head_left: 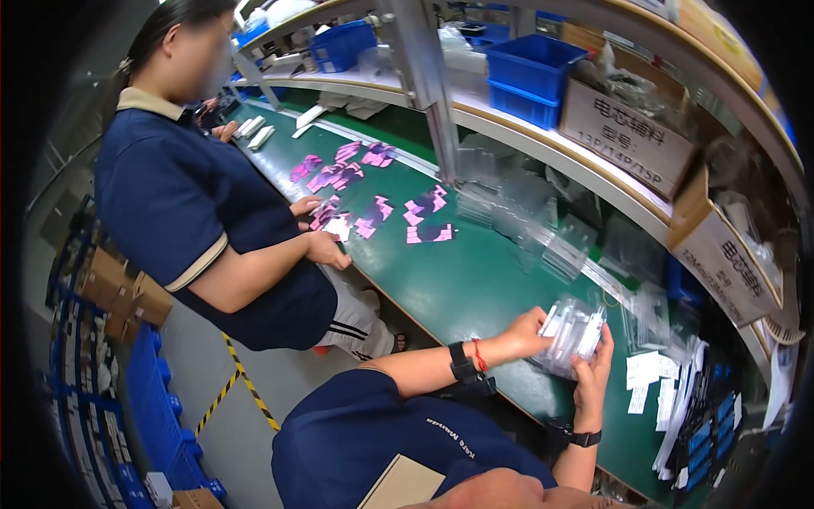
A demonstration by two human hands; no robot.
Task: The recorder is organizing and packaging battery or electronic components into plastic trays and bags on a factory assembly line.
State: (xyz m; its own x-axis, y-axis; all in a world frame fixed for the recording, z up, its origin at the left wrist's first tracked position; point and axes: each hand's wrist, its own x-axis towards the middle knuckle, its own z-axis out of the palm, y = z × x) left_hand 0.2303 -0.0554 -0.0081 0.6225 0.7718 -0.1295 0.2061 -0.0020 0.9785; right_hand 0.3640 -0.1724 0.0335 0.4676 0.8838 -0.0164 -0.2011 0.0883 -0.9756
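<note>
Near the bench's front edge, my left hand (527,333) and my right hand (593,366) grip a stack of see-through plastic trays (570,339) from two sides. The left fingers close on its left side, while the right thumb and fingers wrap its right side. Pale strips or bright reflections show in the stack; I cannot tell which. Past it lie more transparent plastic trays (566,250) in a loose row. White paper slips (649,371) rest to the right of my right hand, beside a pile of long white strips and dark-blue pieces (702,441).
A co-worker (182,195) stands at the left, hands over pink-and-black pieces (339,174) on the green bench (386,276). Above the bench's far side runs a shelf (585,165) with blue bins (534,81) and cardboard boxes (627,127). A metal post (428,93) rises at the back.
</note>
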